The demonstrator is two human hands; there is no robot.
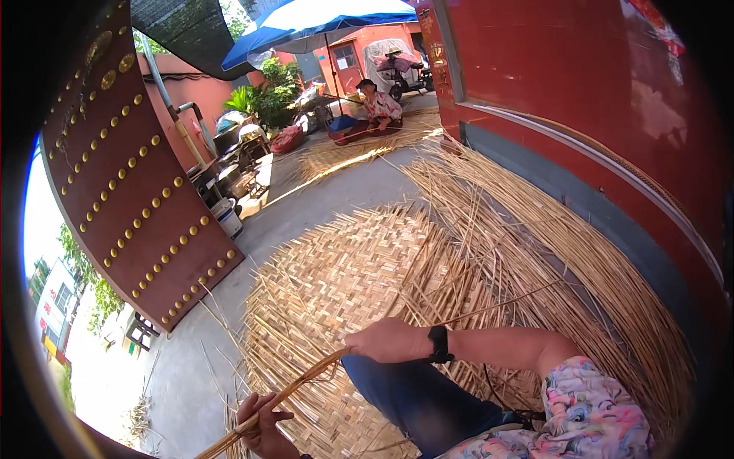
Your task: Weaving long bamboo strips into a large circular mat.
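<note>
A thin bundle of tan reed strips [310, 375] runs slantwise between my hands. My right hand [390, 339], with a black band at the wrist, is closed round its upper end above my knee. Lower and to the left, my left hand [264, 428] has its fingers curled about the same strips, thumb pointing aside. Under both hands lies a large woven reed mat [336, 268] with a herringbone pattern and ragged, unwoven ends along its edges. My dark-trousered leg [405, 398] rests over the mat.
Long loose reeds [550, 237] lie in heaps along the red wall [566, 69] at right. A studded brown door [145, 168] stands open at left. Farther off, another person [380, 105] crouches at a second mat [336, 159] beneath a blue-and-white umbrella [313, 23]. A white bucket [227, 217] stands by the door.
</note>
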